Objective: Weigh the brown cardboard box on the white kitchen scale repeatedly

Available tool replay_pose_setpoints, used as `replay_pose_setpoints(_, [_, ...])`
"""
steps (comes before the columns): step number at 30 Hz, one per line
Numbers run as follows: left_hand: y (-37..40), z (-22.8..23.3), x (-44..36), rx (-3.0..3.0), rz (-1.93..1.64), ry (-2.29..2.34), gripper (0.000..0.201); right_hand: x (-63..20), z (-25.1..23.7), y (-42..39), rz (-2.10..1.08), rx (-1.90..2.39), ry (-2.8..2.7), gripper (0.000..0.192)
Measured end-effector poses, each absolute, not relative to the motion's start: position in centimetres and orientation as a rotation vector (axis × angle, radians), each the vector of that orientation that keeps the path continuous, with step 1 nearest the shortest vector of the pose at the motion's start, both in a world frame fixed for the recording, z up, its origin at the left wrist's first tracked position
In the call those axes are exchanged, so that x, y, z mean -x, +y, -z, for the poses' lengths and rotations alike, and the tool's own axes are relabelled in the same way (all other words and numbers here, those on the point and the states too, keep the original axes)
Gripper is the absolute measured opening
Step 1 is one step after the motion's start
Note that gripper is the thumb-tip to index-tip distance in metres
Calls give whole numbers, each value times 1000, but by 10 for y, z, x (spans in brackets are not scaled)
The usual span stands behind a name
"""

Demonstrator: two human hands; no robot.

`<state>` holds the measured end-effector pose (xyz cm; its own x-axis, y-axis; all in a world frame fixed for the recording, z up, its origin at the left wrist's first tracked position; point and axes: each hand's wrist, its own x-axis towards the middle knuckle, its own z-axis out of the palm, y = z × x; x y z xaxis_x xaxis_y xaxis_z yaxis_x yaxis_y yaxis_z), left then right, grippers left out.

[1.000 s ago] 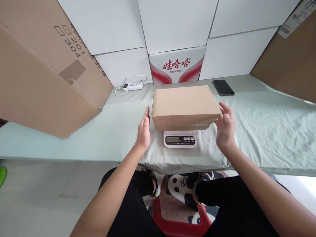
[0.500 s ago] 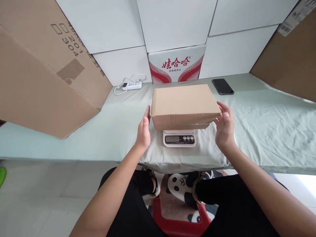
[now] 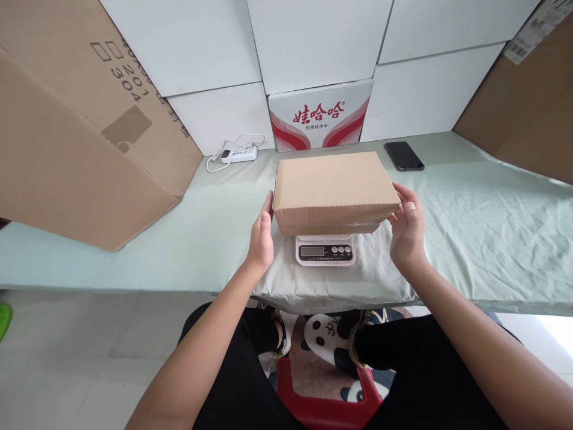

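Entry, largest to smallest, as I logged it from the remote station. Table [image 3: 492,239] under a pale green cloth: unchanged over the last second. Large cardboard sheet [image 3: 76,137] leaning at the left and a second brown carton [image 3: 523,113] at the right: both well apart from the hands, neither in the way. White wall boxes [image 3: 313,36] and a red-and-white printed carton [image 3: 320,116] just behind the work: unmoved. Brown cardboard box [image 3: 333,191]: it rested flat on the small white scale [image 3: 325,251], covering the platform and leaving only the display and buttons showing in front; its place had not changed between pictures. Left hand [image 3: 261,239]: open, palm turned in, fingertips at the box's left end, having closed in slightly from a second ago; I could not tell whether it pressed or merely touched. Right hand [image 3: 406,230]: open likewise, fingertips at the right end, also drawn a little nearer. I judged the box as steadied, not gripped. Black phone [image 3: 403,156] behind the right hand and a white power strip [image 3: 239,155] with its cord at the rear left: both clear of the box.
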<state>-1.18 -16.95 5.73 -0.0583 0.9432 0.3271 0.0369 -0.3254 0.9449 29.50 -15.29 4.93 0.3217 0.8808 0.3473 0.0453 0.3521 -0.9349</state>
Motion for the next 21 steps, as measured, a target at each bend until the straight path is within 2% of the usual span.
replay_pose_setpoints(21, [-168,-54,10,-1486,-1468,1099,83,-291,-50,-153,-705,1037,-1141,55])
